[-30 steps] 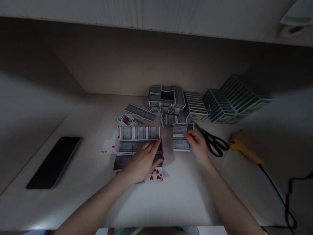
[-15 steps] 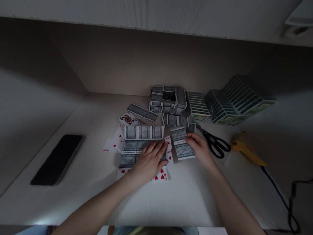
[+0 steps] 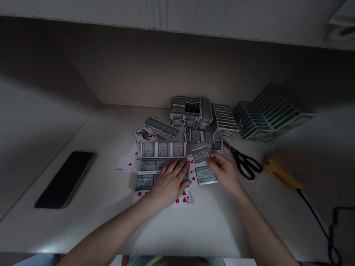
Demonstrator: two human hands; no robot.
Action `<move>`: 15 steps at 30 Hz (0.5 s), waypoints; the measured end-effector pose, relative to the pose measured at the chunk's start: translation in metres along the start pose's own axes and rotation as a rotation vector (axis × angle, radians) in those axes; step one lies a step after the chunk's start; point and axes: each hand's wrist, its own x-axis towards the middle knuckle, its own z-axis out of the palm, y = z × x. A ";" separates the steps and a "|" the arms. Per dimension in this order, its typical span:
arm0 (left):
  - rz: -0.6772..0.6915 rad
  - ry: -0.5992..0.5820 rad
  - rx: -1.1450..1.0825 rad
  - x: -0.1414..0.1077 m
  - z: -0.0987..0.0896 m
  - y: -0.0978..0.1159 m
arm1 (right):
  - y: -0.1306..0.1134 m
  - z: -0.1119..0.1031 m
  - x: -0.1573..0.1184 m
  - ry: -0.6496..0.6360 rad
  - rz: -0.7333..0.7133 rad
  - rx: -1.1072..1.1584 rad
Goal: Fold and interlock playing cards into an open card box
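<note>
Head: fingers [image 3: 177,170] on cards [image 3: 163,150].

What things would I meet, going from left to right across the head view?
Black phone, ace of diamonds, left hand, pair of cards in the right hand, black scissors, yellow glue gun.

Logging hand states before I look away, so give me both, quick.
Left hand: spread flat, pressing on the joined cards.
Right hand: fingers closed on the edge of the two-card strip.
</note>
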 end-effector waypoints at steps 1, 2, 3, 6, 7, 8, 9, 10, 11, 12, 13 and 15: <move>0.000 -0.002 -0.004 0.000 0.000 0.000 | 0.000 0.000 0.000 0.002 0.006 0.003; -0.001 -0.003 -0.008 0.000 0.000 0.000 | 0.000 0.000 0.000 0.000 0.012 0.009; -0.004 -0.002 -0.014 0.000 0.000 0.000 | -0.001 -0.001 0.001 -0.002 0.017 0.017; -0.010 0.001 -0.041 0.000 0.000 0.000 | -0.003 -0.001 0.001 0.012 0.032 0.039; -0.006 0.001 -0.054 0.000 0.000 0.000 | -0.004 -0.002 0.002 0.020 0.037 0.048; 0.001 0.001 -0.070 0.000 0.000 -0.001 | -0.004 -0.002 0.002 0.030 0.041 0.057; 0.010 0.001 -0.086 0.000 0.000 -0.001 | -0.003 -0.002 0.003 0.041 0.043 0.061; 0.021 0.003 -0.102 0.001 0.000 -0.002 | -0.002 -0.003 0.003 0.046 0.043 0.059; 0.032 0.004 -0.116 0.001 0.001 -0.003 | -0.001 -0.003 0.004 0.049 0.042 0.054; 0.043 0.006 -0.127 0.002 0.001 -0.003 | 0.000 -0.003 0.004 0.048 0.040 0.046; 0.054 0.009 -0.135 0.002 0.002 -0.004 | 0.001 -0.003 0.005 0.046 0.040 0.039; 0.077 0.011 -0.140 0.002 0.003 -0.004 | 0.002 -0.004 0.005 0.038 0.039 0.030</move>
